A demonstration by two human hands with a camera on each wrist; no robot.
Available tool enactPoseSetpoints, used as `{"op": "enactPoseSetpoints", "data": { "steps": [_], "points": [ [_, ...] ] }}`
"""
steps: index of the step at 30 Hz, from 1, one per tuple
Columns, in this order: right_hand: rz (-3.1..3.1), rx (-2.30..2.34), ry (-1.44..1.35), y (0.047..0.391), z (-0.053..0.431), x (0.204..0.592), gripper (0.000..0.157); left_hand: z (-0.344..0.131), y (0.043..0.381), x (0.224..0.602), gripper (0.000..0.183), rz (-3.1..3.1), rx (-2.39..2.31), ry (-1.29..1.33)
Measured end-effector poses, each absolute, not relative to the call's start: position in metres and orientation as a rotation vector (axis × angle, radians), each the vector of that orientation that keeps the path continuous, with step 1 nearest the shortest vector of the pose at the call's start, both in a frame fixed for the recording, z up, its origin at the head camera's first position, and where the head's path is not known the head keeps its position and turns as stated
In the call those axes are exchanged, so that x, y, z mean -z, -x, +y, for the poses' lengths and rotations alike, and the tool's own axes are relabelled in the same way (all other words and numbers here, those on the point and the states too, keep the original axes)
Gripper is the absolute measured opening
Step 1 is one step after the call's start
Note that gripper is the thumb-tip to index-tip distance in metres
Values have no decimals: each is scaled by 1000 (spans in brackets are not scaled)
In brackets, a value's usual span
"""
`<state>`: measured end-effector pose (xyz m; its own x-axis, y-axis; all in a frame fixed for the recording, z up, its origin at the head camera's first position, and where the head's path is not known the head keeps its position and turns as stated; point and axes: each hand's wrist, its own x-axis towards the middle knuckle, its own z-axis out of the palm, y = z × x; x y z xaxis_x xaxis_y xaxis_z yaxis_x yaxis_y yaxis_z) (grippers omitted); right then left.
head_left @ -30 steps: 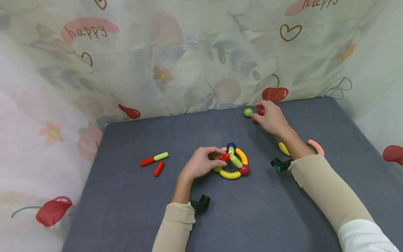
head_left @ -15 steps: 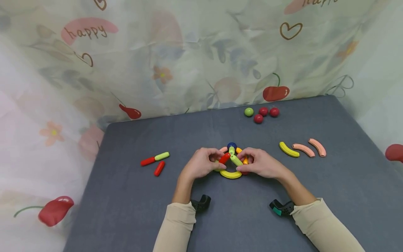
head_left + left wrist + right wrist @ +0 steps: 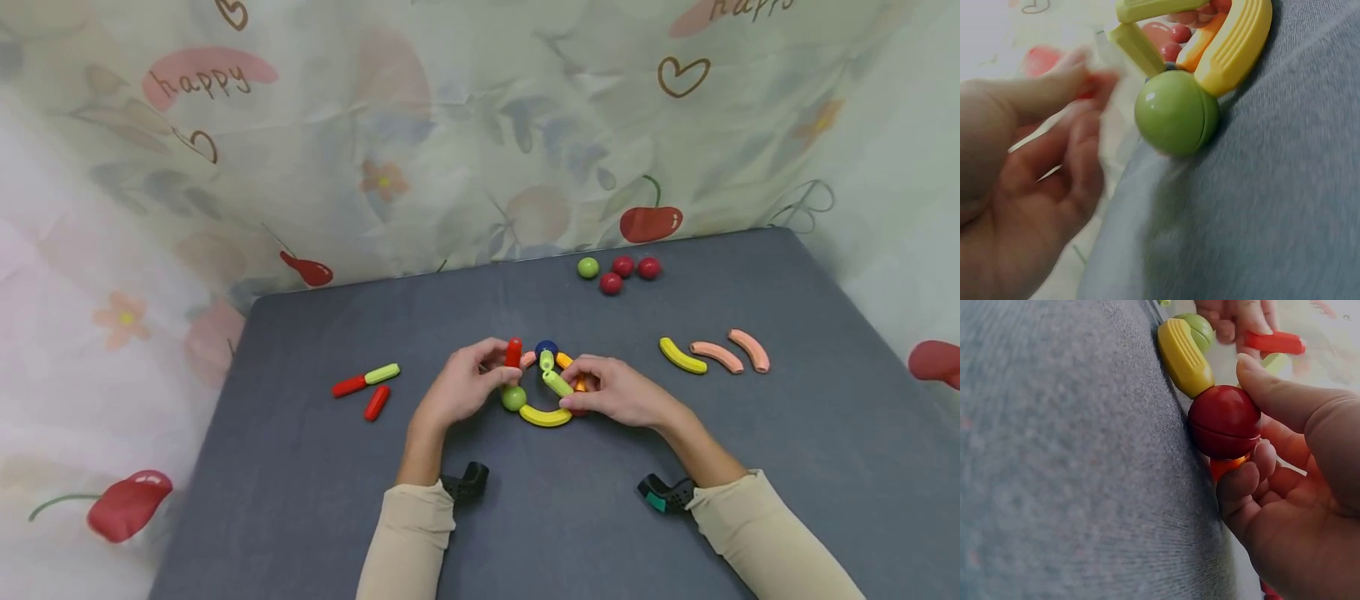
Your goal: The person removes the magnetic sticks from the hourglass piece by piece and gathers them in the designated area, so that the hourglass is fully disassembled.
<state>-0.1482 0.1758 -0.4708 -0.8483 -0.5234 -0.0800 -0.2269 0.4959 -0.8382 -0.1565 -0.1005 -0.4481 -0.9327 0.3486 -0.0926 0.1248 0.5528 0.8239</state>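
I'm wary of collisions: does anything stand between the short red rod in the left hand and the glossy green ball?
Only the left hand itself, its thumb across the short red rod; the left wrist view shows an open gap from hand to glossy green ball.

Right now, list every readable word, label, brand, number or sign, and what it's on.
"happy": pink oval, upper left of cream floral fabric backdrop.
"happy": second pink oval, upper right, partly cropped.
Brown heart outlines, same backdrop: no text.
Faint brown marks, right wrist view: too blurred.
Glossy coloured balls, ridged coloured sticks: none readable.
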Motion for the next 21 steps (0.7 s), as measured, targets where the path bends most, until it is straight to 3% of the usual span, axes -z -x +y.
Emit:
{"op": "enactPoseSetpoints", "data": {
  "steps": [7, 14, 21],
  "points": [
    [2332, 1312, 633, 152, 184, 471, 27, -145, 154, 440, 33, 2816, -1043, -128],
    [2235, 1340, 658, 154, 191, 471, 28, -183, 151, 441, 28, 2993, -610, -191],
    [2211, 1346, 650, 155, 190, 474, 27, -186, 147, 440, 31, 3000, -485, -172]
  ]
}}
